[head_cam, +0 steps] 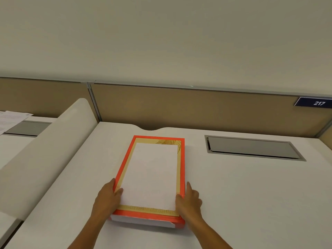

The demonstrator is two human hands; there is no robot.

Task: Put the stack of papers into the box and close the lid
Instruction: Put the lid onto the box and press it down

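Loose sheets point(10, 119): printed pages at the far left edge, on a neighbouring desk surface, well apart from the box.
Curved divider point(53, 150): a pale, rounded panel running from near left to far centre-left, between the neighbouring desk and the main desk.
Desk point(233, 194): a plain white top with a shallow notch in its far edge, just beyond the box.
Left hand point(107, 196): on the near left side of the box, fingers curled around the orange edge, thumb resting on top at the left margin of the stack of papers; partly closed on the box and paper edge.
Box point(181, 146): a shallow orange tray with a cream and gold patterned lining, lying flat at the middle of the desk, long side running near to far; a white strip shows along its near bottom edge. Whether that strip is the lid I cannot tell.
Stack of papers point(150, 177): blank white sheets lying flat inside the box, with the patterned lining showing as a border on all four sides.
Right hand point(190, 200): against the near right corner of the box, index finger stretched along the orange side, thumb touching the right edge of the papers; loosely open, pressing rather than clasping.
Cable hatch point(251, 148): a grey recessed flap in the desk, far right of the box and apart from it.
Partition point(197, 108): a tan panel along the far side of the desk.
Number plate point(316, 102): dark blue, reading 217, at the partition's far right.
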